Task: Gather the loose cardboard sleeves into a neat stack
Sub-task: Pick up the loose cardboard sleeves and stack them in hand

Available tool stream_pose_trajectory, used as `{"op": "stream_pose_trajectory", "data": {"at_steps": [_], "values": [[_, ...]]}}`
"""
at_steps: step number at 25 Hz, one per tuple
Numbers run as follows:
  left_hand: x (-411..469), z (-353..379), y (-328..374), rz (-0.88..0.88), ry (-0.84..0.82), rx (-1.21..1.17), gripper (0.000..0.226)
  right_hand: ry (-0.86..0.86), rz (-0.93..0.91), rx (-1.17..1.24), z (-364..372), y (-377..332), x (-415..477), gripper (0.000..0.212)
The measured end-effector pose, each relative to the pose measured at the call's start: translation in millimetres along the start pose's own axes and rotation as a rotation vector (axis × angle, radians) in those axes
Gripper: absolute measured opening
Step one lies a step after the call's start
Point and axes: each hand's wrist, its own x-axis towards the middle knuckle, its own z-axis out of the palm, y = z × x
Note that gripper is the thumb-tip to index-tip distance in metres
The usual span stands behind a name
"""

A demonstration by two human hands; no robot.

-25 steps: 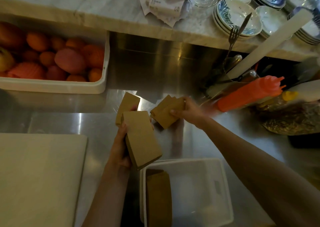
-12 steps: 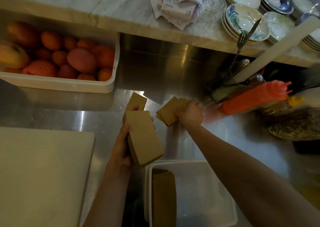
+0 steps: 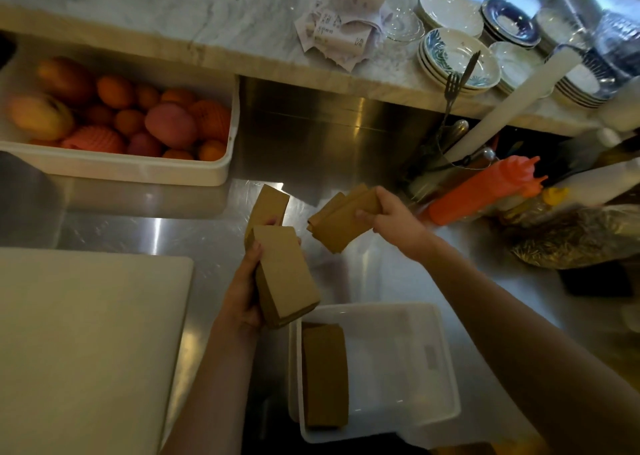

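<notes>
My left hand (image 3: 244,293) grips a thick stack of flat brown cardboard sleeves (image 3: 285,274) above the steel counter. One more sleeve (image 3: 268,206) sticks out behind that stack, by my fingertips. My right hand (image 3: 393,220) holds a small fanned bunch of sleeves (image 3: 341,224) just right of the stack, off the counter. A further pile of sleeves (image 3: 325,375) lies flat in the left side of a white plastic bin (image 3: 436,361) below the hands.
A white tray of fruit (image 3: 138,170) sits at the back left, a pale cutting board (image 3: 83,343) at the front left. An orange squeeze bottle (image 3: 485,187), a utensil holder and bagged goods crowd the right. Plates and receipts sit on the marble shelf behind.
My right hand has lifted its bunch of sleeves slightly and brought it nearer the left hand's stack. The left hand stays about where it was.
</notes>
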Motion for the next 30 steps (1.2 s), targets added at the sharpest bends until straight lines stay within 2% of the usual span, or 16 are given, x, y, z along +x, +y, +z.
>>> {"op": "stream_pose_trajectory", "data": {"at_steps": [2,4,7,8,12,14,18,20,22,24,28,30], "values": [[-7.7,-0.5,0.4,-0.002,-0.002,0.005,0.119,-0.045,-0.019,-0.052,-14.6,-20.4,-25.2,0.051],[-17.1,4.3,0.2,-0.003,-0.032,0.015,0.111,-0.099,-0.081,-0.101,-26.4,-42.3,-53.1,0.044],[-32.8,11.0,-1.8,0.036,-0.114,0.075,0.071,-0.245,-0.185,-0.158,-33.3,-71.1,-94.0,0.039],[-38.0,13.2,-3.1,0.031,-0.112,0.085,0.068,-0.296,-0.209,-0.168,-31.2,-79.7,-105.9,0.038],[-54.7,20.8,-9.8,0.076,-0.089,0.082,0.087,-0.393,-0.281,-0.31,-2.2,-99.2,-138.9,0.037],[-61.8,28.0,-11.6,0.064,-0.084,0.095,0.09,-0.358,-0.358,-0.47,14.0,-101.6,-144.7,0.039],[-74.1,38.0,-13.5,-0.004,-0.043,0.149,0.106,-0.226,-0.436,-0.724,37.2,-100.7,-150.9,0.057],[-77.1,38.8,-13.6,0.001,-0.056,0.147,0.1,-0.172,-0.473,-0.767,45.0,-100.0,-155.8,0.061],[-78.0,38.3,-14.4,0.018,-0.058,0.122,0.098,-0.12,-0.506,-0.756,49.0,-99.3,-159.9,0.06],[-78.2,37.8,-16.9,0.033,-0.041,0.095,0.106,-0.074,-0.54,-0.714,52.1,-95.3,-162.8,0.054],[-77.2,39.3,-24.2,0.045,-0.029,0.028,0.122,0.087,-0.58,-0.508,62.5,-78.9,-164.6,0.032],[-75.3,41.5,-27.7,0.039,-0.042,0.007,0.119,0.175,-0.602,-0.512,63.0,-72.1,-162.2,0.02]]}}
